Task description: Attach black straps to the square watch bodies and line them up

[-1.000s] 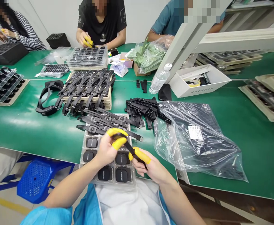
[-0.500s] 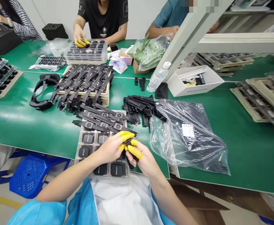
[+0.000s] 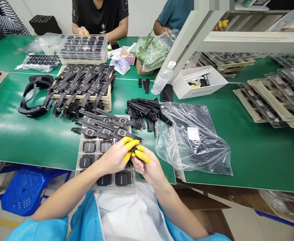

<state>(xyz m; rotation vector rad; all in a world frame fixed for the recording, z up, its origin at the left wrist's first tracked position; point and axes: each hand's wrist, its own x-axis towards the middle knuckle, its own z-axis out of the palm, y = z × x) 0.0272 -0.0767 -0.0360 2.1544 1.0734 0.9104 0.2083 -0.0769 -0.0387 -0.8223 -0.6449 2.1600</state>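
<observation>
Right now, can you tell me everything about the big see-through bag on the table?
The bag looks like shiny, crinkly clear plastic. It lies flat on the green table, with black things packed inside. A white label shows, its print too small to read. At its far left corner, black straps from a loose pile seem to touch it.

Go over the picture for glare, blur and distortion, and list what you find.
Head view: pale glare on the green table at left; white reflections streak the clear bag. Head view: stacked trays at right look soft and stretched towards the edge. Head view: the dark piece between left hand and right hand lacks clear detail.
</observation>
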